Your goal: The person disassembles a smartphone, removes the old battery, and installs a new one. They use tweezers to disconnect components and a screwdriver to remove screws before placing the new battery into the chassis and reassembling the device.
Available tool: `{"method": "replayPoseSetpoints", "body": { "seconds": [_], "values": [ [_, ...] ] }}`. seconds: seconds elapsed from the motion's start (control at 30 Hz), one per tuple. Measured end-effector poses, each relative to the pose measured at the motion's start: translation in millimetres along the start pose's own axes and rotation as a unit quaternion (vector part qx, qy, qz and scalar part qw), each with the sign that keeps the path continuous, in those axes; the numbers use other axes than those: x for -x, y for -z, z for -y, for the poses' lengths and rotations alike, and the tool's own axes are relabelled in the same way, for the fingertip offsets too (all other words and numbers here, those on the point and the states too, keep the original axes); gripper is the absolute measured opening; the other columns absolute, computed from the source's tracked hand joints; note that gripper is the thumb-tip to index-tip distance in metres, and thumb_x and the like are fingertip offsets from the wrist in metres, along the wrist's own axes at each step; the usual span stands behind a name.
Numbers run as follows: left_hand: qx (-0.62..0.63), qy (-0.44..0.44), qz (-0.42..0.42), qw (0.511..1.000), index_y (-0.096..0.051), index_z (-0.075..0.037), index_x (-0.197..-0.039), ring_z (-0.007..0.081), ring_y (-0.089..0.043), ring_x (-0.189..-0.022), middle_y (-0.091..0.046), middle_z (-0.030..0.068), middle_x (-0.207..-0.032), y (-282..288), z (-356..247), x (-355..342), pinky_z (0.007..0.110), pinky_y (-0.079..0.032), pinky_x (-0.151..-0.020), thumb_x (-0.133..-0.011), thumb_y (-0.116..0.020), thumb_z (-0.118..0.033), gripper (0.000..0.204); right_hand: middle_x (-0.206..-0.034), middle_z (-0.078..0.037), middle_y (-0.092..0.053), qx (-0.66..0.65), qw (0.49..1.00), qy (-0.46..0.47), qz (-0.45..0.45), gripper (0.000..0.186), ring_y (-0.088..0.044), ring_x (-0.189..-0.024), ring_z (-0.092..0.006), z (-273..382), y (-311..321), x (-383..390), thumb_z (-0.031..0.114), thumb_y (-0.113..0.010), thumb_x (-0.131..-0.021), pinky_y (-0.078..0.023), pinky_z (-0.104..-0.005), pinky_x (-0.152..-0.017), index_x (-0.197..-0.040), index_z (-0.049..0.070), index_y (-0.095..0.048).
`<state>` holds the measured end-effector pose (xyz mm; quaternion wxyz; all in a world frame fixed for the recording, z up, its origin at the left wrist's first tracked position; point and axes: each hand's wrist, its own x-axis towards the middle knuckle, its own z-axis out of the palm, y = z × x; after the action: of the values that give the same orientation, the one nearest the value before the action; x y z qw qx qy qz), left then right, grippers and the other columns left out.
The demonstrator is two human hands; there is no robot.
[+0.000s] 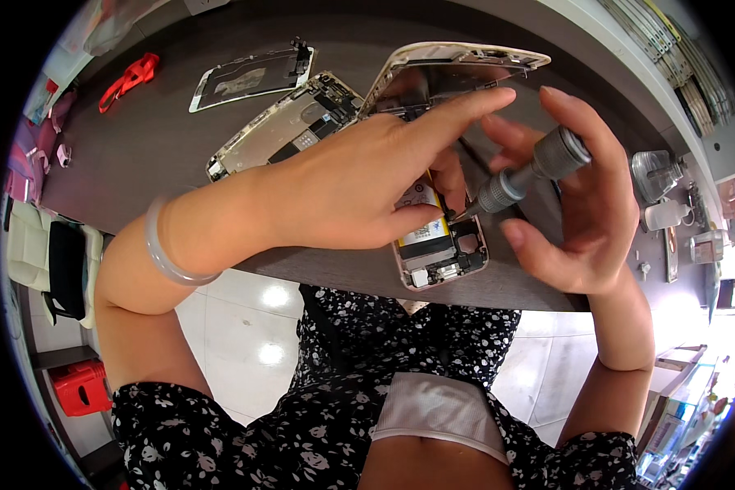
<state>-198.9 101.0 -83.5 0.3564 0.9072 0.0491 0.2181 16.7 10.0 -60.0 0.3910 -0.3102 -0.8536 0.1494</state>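
Observation:
An opened smartphone lies near the table's front edge, its battery and inner parts bare. My left hand reaches across it from the left. Its index finger stretches out in front of the raised screen assembly, while thumb and another finger close together beside the battery; what they pinch is hidden. A grey screwdriver slants down, its tip at the phone's inside next to those fingertips. My right hand curves loosely around the screwdriver, its thumb and index finger standing away from the handle.
Behind my left hand lie an opened phone housing and a loose white-framed screen. A red strap is at the far left. Clear jars and a small white bottle stand at the right, below a shelf edge.

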Motion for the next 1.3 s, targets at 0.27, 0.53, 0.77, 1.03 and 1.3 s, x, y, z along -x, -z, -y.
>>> {"method": "replayPoseSetpoints", "body": {
  "seconds": [0.27, 0.53, 0.77, 1.03, 1.3],
  "values": [
    [0.005, -0.002, -0.01, 1.0, -0.014, -0.007, -0.147, 0.0189, -0.065, -0.087, -0.057, 0.0119, -0.113, -0.8, 0.2, 2.2, 0.03, -0.053, -0.071, -0.072, -0.066, 0.006, 0.092, -0.135, -0.026, -0.044, -0.029, 0.999, 0.012, 0.033, 0.071, -0.057, -0.115, -0.0307, -4.4, 3.9, -1.6, -0.009, -0.06, -0.077, -0.049, -0.0348, -0.09, -0.138, -0.01, -0.024],
    [0.01, 0.0, -0.009, 1.0, -0.014, -0.006, -0.147, 0.0195, -0.066, -0.087, -0.063, 0.0104, -0.101, -0.9, -2.2, 1.5, 0.03, -0.053, -0.07, -0.073, -0.067, 0.006, 0.092, -0.124, -0.029, -0.054, -0.036, 0.999, -0.009, 0.013, 0.075, -0.058, -0.108, -0.0245, -1.8, 0.0, -2.4, -0.007, -0.062, -0.076, -0.046, -0.0343, -0.094, -0.14, -0.007, -0.023],
    [0.011, 0.0, -0.009, 1.0, -0.021, -0.003, -0.141, 0.0206, -0.066, -0.089, -0.064, 0.0103, -0.097, -1.5, -1.4, 0.8, 0.03, -0.052, -0.071, -0.073, -0.068, 0.005, 0.083, -0.125, -0.03, -0.053, -0.051, 0.998, -0.028, 0.0, 0.074, -0.059, -0.105, -0.023, -0.9, -4.1, -4.4, -0.006, -0.062, -0.078, -0.046, -0.0338, -0.094, -0.14, -0.007, -0.021],
    [-0.032, 0.001, -0.013, 0.999, -0.018, -0.001, -0.143, 0.0242, -0.064, -0.091, -0.066, 0.0087, -0.092, 0.4, -3.9, 1.8, 0.036, -0.046, -0.089, -0.073, -0.071, 0.0, 0.088, -0.13, -0.03, -0.049, -0.007, 1.0, 0.01, 0.007, 0.079, -0.058, -0.102, -0.0222, -9.9, -2.2, -2.6, -0.004, -0.068, -0.076, -0.047, -0.0326, -0.091, -0.14, -0.003, -0.022],
    [-0.004, 0.011, -0.012, 1.0, -0.017, -0.003, -0.147, 0.0218, -0.063, -0.088, -0.068, 0.0059, -0.086, -0.2, -2.4, 0.0, 0.039, -0.04, -0.098, -0.072, -0.069, 0.0, 0.091, -0.11, -0.02, -0.058, -0.011, 0.999, 0.002, -0.034, 0.092, -0.059, -0.097, -0.0222, -8.4, -3.5, -2.2, -0.002, -0.079, -0.07, -0.051, -0.0308, -0.081, -0.141, -0.002, -0.021]
  ]
}}
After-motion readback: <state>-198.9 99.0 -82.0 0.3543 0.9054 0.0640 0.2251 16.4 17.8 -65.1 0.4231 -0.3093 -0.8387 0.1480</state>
